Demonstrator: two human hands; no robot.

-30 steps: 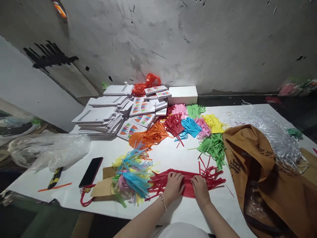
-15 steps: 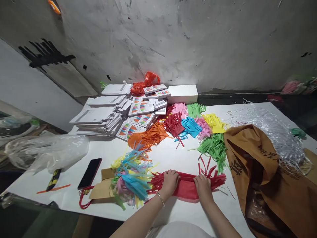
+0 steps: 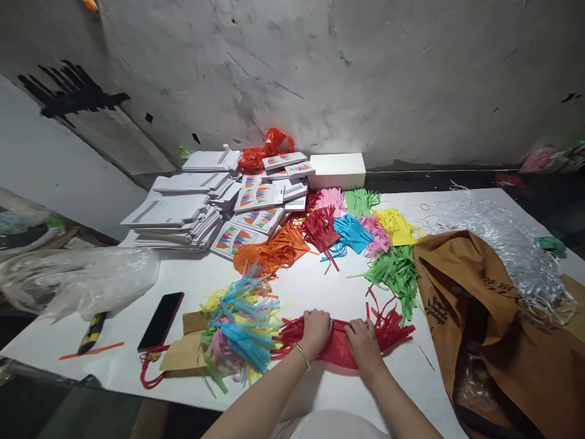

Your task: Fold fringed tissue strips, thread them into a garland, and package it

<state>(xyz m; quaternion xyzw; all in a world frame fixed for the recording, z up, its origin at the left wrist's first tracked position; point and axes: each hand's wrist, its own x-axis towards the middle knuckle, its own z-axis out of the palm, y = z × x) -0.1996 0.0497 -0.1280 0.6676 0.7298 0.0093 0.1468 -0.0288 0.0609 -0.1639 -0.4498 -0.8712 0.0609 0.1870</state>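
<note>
Change since half a second ago: right hand [image 3: 364, 342] has shifted inward, so the gap to my left hand [image 3: 317, 329] is narrower. Less of the flat middle of the fringed red paper [image 3: 338, 350] shows between them.

Paper location: on the white tabletop [image 3: 336, 292], lower centre of frame, fringe sticking out past both hands. Left fringe meets the multicolour bundle [image 3: 247, 335]; right fringe ends short of the brown bag [image 3: 539, 366].

Hands: both backs up, fingers bent over the upper edge of the paper, not pressed together. Thumbs mostly hidden, so I can't tell if either is pinching or only pressing.

My read: upper edge is gathered into a fold or roll, lower middle is loose sheet, so the piece is only part rolled. Closer hands give me more control mid-sheet, less at the right end. Risk: uneven pressure could skew the roll, and stray strips could catch in it. Lower edge looks slanted, worth watching.
</note>
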